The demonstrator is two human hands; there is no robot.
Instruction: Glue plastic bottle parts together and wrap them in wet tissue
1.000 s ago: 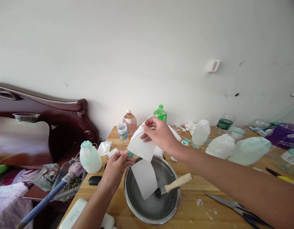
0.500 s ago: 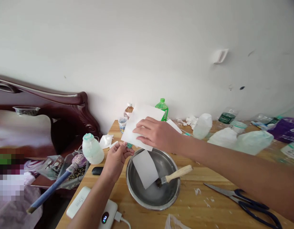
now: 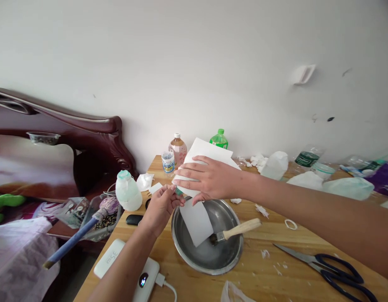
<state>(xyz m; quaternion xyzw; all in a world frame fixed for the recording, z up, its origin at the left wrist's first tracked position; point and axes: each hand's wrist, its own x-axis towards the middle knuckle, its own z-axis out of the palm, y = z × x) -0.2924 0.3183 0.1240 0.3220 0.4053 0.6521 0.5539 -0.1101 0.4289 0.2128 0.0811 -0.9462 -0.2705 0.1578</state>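
Observation:
My left hand [image 3: 162, 207] is closed in a pinch around a small teal part [image 3: 179, 191], mostly hidden by fingers and paper. Against a white paper sheet [image 3: 200, 149] lies my right hand [image 3: 209, 178], its fingers stretched out and a little spread. What is behind the sheet is hidden. Just below both hands stands a metal bowl [image 3: 207, 272] with cloudy liquid in it. A white paper piece [image 3: 196, 222] leans inside it, and a wooden-handled brush [image 3: 242, 228] rests across the right rim.
Scissors [image 3: 326, 264] lie at the right front, a white power bank [image 3: 108, 258] at the left front. A white-coated bottle [image 3: 127, 191] stands by the left edge. Behind are a cup [image 3: 168, 162], a pink-labelled bottle [image 3: 178, 151] and a green bottle [image 3: 219, 139]. Pale bottle shapes [image 3: 276, 165] line the right.
My right hand has flattened out, its fingers and thumb spreading over the sheet. The sheet has shifted and covers less of the pink-labelled bottle. My view has turned slightly left.

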